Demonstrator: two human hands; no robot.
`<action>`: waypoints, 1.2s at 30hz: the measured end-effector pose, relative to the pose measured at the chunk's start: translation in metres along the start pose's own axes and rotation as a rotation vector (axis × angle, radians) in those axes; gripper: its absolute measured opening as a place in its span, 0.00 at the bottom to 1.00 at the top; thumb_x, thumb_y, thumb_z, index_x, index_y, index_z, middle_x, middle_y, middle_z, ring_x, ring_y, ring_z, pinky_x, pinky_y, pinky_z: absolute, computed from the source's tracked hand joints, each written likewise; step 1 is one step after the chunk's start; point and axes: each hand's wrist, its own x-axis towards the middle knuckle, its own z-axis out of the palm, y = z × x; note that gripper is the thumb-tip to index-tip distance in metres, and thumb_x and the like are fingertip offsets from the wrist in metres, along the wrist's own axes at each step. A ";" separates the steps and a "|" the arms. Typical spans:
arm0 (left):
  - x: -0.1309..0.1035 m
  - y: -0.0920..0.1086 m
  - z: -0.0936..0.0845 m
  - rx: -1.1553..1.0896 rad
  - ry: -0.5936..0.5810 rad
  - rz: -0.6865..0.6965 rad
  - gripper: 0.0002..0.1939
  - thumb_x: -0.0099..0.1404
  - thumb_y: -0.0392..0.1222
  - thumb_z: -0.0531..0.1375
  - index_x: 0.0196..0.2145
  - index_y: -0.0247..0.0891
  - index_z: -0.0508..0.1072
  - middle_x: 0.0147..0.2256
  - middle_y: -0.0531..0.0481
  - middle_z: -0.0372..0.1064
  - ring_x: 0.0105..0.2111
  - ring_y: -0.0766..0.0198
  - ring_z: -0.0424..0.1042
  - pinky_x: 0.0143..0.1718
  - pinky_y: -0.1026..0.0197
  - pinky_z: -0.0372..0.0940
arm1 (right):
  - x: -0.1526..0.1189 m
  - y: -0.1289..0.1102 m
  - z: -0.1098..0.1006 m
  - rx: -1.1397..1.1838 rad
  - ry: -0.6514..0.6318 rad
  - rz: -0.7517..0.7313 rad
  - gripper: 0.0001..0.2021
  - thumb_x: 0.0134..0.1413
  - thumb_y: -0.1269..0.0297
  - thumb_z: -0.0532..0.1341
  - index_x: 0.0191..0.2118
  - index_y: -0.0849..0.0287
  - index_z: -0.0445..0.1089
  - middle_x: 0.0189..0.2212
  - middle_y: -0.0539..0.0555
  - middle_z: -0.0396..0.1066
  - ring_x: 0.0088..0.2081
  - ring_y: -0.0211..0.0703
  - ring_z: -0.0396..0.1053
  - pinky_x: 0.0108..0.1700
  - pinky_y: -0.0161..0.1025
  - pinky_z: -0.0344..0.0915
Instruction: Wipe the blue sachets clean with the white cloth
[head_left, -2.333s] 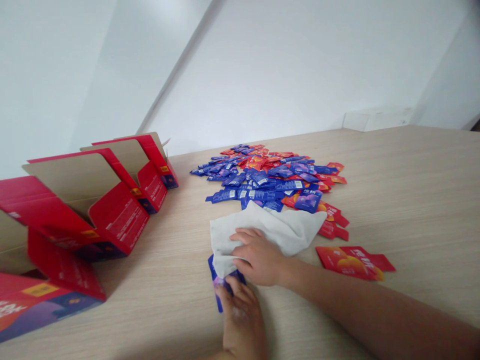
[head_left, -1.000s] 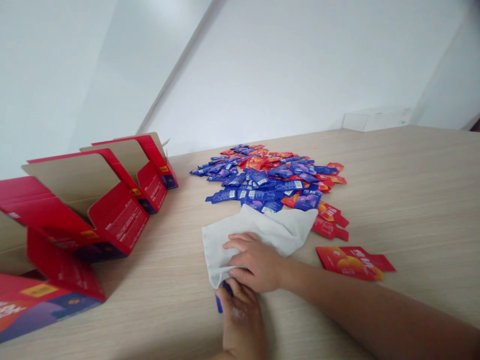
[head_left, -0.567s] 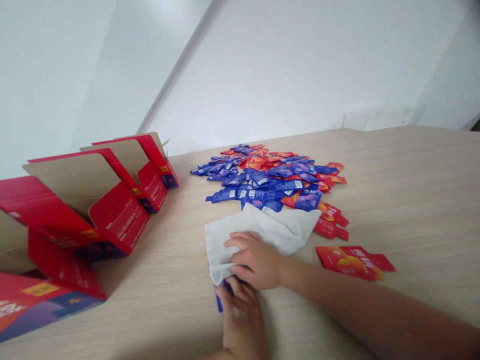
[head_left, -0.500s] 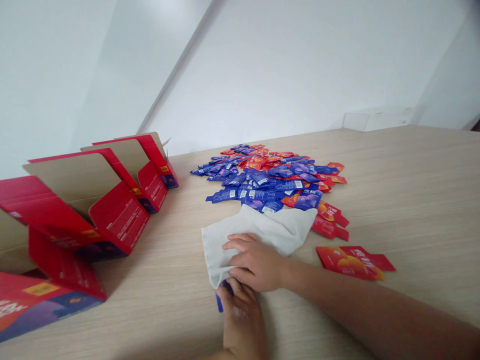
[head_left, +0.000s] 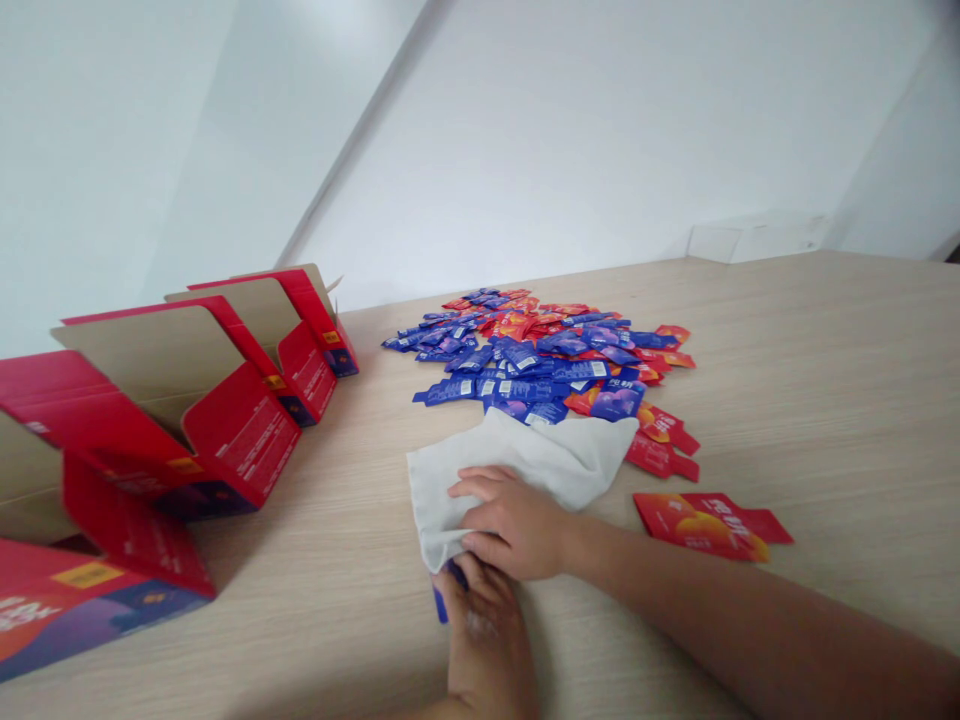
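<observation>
A pale cloth (head_left: 525,455) lies crumpled on the table, just in front of a heap of sachets. My right hand (head_left: 514,525) rests on it, fingers spread and pressing down. Right beside it, my left hand (head_left: 487,630) has its fingers closed on a blue sachet (head_left: 440,603). Only a strip of this sachet shows; the cloth and my fingers hide the rest. Beyond the cloth is the heap of blue sachets (head_left: 517,387) and red-orange sachets (head_left: 517,325). A single red sachet (head_left: 701,525) with orange fruit printed on it lies by my right forearm.
Several open red cardboard boxes (head_left: 240,430) stand in a row along the left side, flaps up. A white wall (head_left: 585,150) rises behind the wooden table (head_left: 840,400). At the back right is a low white box-like object (head_left: 757,240) against the wall.
Almost nothing differs. The cloth's left edge and my right hand have shifted very slightly; my left hand stays on the blue sachet.
</observation>
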 end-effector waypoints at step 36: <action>0.001 -0.002 -0.005 0.133 -0.035 0.020 0.20 0.59 0.27 0.51 0.47 0.24 0.72 0.45 0.30 0.73 0.45 0.50 0.73 0.52 0.46 0.62 | 0.000 -0.002 0.001 -0.029 0.008 0.019 0.13 0.58 0.59 0.55 0.35 0.58 0.75 0.53 0.55 0.66 0.59 0.51 0.55 0.59 0.50 0.51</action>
